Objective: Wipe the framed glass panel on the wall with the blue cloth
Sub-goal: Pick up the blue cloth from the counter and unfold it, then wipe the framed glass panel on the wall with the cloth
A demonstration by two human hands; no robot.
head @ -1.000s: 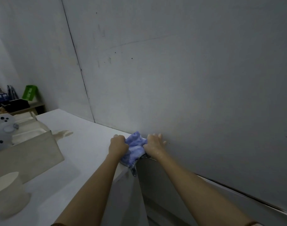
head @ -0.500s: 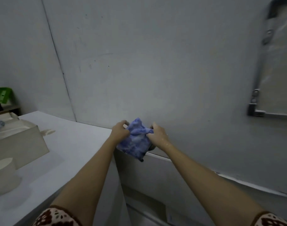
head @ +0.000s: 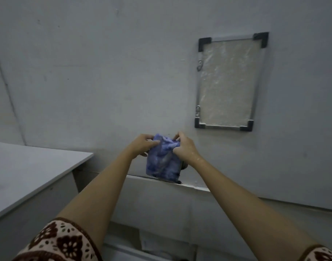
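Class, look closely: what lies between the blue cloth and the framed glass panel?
Only bare grey wall, in the head view; blue cloth hangs below-left of the framed glass panel.

I see the blue cloth point(head: 163, 161) as soft, crumpled, mottled fabric. The glass panel point(head: 227, 82) looks cloudy and streaked, edged in dull silvery metal with black plastic-looking corners. The wall point(head: 97, 72) is matt grey; the table point(head: 29, 170) smooth, matt white.
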